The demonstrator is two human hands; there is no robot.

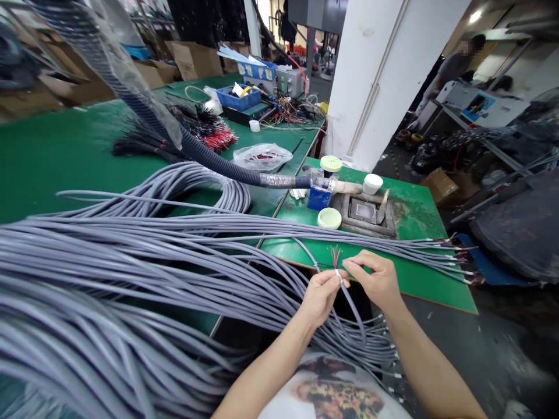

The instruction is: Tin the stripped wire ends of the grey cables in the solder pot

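My left hand (321, 297) grips a grey multi-core cable (349, 305) just below its stripped end. A white band (337, 272) circles the cable at that end, and thin coloured wires (335, 256) fan out above it. My right hand (373, 282) sits close beside, its thumb and fingers pinching at the thin wires. Many more grey cables (131, 244) lie in long bundles across the green workbench (375, 273), their stripped ends (463, 262) reaching past the bench's right side. Other cable ends (384, 343) hang below my hands.
A metal solder pot (362, 210) with a scraper stands on the green board, among small jars (329, 218) and a blue container (318, 198). A ribbed black hose (218, 160) crosses overhead. Further back lie black wire bundles (174, 131) and a blue tray (238, 98). A person (454, 70) stands at the far right.
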